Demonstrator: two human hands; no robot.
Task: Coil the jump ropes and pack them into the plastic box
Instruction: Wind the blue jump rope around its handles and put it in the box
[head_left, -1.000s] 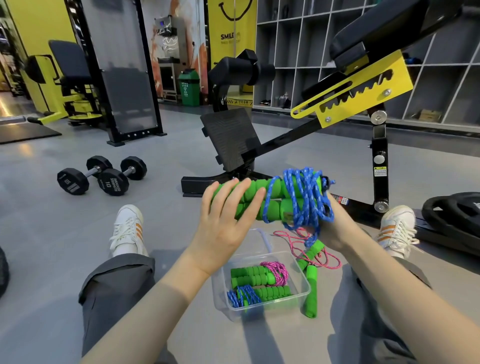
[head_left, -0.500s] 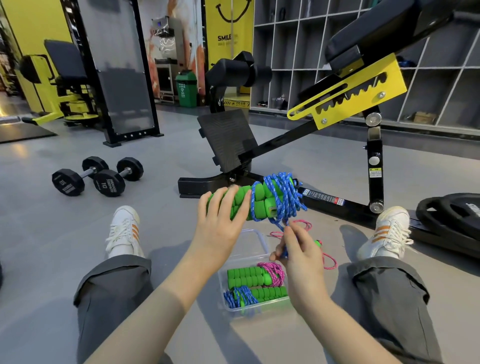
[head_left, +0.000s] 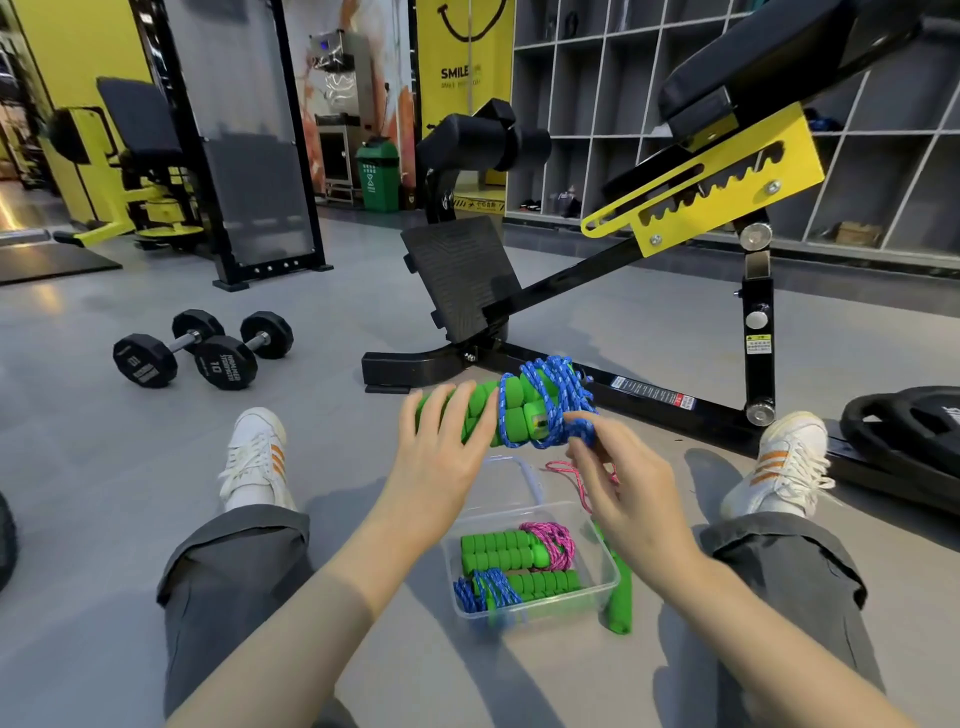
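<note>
you are gripping the green handles of the blue jump rope (head_left: 540, 405) in your left hand (head_left: 441, 457), their long axis running left to right. your right hand (head_left: 628, 493) is pinching the cord at the bundle's right end. the plastic box (head_left: 615, 571) is lying just below and nearer you, between your legs. two coiled ropes are filling its near half, leaving room at the far side. a loose pink jump rope (head_left: 576, 478) is trailing along its right edge.
</note>
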